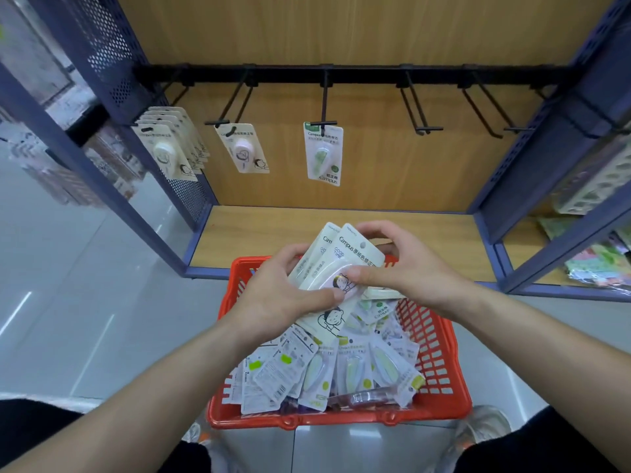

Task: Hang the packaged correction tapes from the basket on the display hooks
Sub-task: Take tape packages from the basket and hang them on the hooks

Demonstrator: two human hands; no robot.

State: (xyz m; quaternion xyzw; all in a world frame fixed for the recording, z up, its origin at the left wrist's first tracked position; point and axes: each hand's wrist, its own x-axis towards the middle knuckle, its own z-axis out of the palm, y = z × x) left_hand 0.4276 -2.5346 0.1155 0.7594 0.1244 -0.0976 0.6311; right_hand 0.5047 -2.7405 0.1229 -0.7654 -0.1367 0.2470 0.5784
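Packaged correction tapes (pixel 345 268), a small stack of cream cards, sit at frame centre just above the red basket (pixel 431 339), where many more packs lie loose. The left hand (pixel 283 291) grips the stack's lower half, thumb curled over the top blister. The right hand (pixel 399 264) pinches its upper right edge, fingers bent round it. To hang them well, I would square the cards so their hang holes (pixel 363 245) line up. Then match the blister colour to the upper-left hooks (pixel 234 104): a pink pack (pixel 244 148) hangs alone, white packs (pixel 170 148) further left. Slide on level, print outward.
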